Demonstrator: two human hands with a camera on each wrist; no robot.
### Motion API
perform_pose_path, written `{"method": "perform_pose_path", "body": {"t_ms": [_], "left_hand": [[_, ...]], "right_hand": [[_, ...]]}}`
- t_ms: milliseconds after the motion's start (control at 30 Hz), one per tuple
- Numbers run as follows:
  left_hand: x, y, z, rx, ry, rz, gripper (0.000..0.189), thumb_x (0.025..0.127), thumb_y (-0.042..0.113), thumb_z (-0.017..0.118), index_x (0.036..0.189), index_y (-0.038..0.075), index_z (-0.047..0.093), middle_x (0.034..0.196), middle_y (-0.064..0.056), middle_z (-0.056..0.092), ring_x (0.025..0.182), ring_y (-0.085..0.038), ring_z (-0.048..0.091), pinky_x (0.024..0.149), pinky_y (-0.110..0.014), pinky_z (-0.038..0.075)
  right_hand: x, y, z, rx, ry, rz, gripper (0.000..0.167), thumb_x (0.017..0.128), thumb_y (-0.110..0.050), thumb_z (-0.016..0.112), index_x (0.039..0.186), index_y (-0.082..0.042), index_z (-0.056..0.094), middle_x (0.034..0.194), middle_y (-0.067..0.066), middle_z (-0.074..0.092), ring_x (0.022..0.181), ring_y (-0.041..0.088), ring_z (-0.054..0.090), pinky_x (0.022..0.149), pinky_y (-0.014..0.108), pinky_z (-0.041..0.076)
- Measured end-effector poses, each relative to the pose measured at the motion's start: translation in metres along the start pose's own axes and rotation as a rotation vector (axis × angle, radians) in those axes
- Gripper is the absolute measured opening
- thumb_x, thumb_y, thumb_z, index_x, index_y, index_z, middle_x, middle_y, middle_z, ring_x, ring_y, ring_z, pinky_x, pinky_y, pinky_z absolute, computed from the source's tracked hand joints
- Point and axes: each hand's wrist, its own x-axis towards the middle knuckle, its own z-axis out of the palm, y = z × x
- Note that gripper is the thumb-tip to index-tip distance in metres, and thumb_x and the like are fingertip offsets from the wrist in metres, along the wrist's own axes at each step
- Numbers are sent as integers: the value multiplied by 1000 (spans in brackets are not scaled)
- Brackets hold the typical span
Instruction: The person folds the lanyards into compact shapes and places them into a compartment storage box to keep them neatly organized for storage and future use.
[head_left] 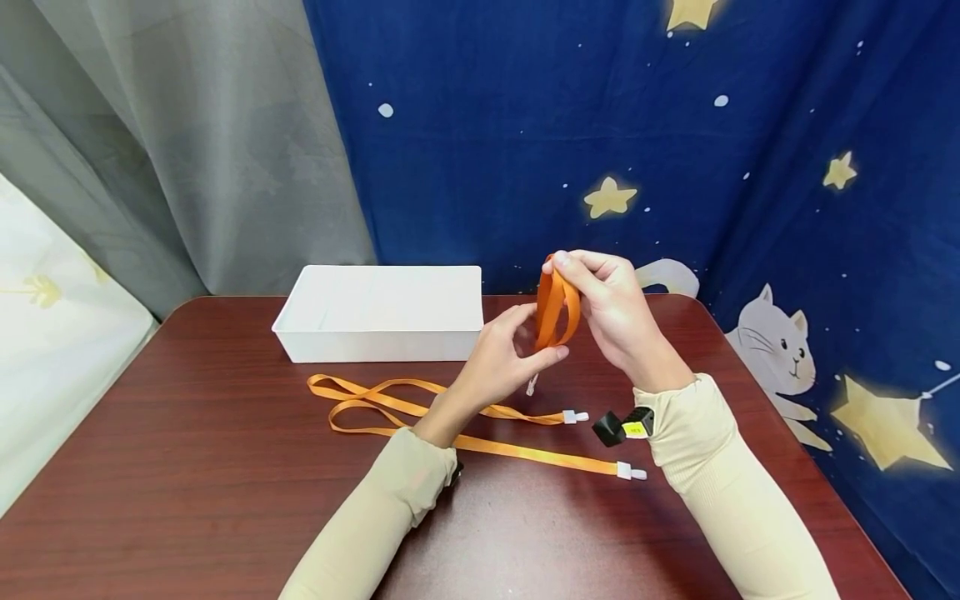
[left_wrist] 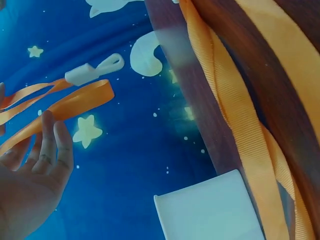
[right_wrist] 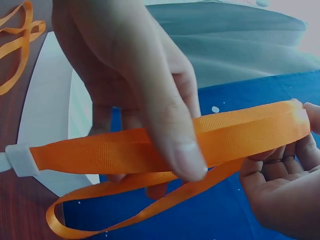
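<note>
Orange lanyard: our raised right hand pinches its top; our left hand flanks it lower, grip unclear.

Backdrop: blue curtain, soft folds, ctr to far R, printed w/ yel stars + wht dots.
Cat print: grey-wht cat, low R, near lg star.
L side: grey curtain, slanted edge vs blue; wht cloth far L, pale yel motif.
Table: dk red-brn, wood-grain, rounded far corners.
Light: soft glare, near ctr of top.
</note>
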Motion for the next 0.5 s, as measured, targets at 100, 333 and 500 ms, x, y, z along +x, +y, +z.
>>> {"method": "perform_pose_path", "body": {"t_ms": [100, 333, 500], "left_hand": [[1, 2, -2, -31, 0, -1, 57, 85, 32, 79, 134, 11, 58, 110, 1, 63, 87, -11, 61, 74, -30, 56], [6, 4, -5, -57, -4, 30, 58, 83, 33, 81, 135, 16, 59, 113, 0, 60, 89, -12, 60, 78, -31, 54], [9, 2, -8, -118, -40, 18, 61, 82, 28, 83, 135, 18, 57, 108, 1, 57, 78, -14, 61, 70, -30, 56]], "right_hand": [[-1, 1, 1, -1, -7, 6, 20, 101, -20, 59, 92, -9, 74, 92, 6, 67, 91, 23, 59, 82, 26, 53], [-2, 0, 4, 1, -31, 15, 21, 102, -18, 58, 92, -9, 74, 91, 7, 66, 88, 22, 59, 78, 26, 53], [-3, 0, 5, -6, -43, 13, 21, 102, -17, 57, 92, -8, 73, 91, 6, 66, 88, 21, 59, 79, 26, 53]]}}
